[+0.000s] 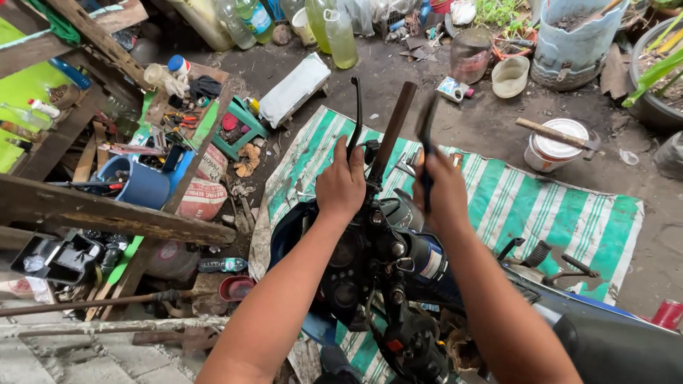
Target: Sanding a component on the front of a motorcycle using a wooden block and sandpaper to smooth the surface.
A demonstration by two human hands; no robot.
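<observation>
A motorcycle's front end (384, 263) with dark instrument cluster and blue bodywork lies below me on a green-and-white striped tarp (541, 206). My left hand (341, 181) grips the base of the brown handlebar (393, 128), beside the black brake lever (354, 117) that points up. My right hand (445, 192) is closed around a slim black tool (425, 135) held upright just right of the bar. The tool's lower end is hidden by my fingers.
A cluttered wooden workbench (107, 213) with tools and a blue bucket (142, 185) stands at left. Plastic bottles (340, 35), a jar, a white paint tin with a hammer (558, 139) and plant pots sit on the dirt beyond the tarp. Foot pegs (562, 263) lie at right.
</observation>
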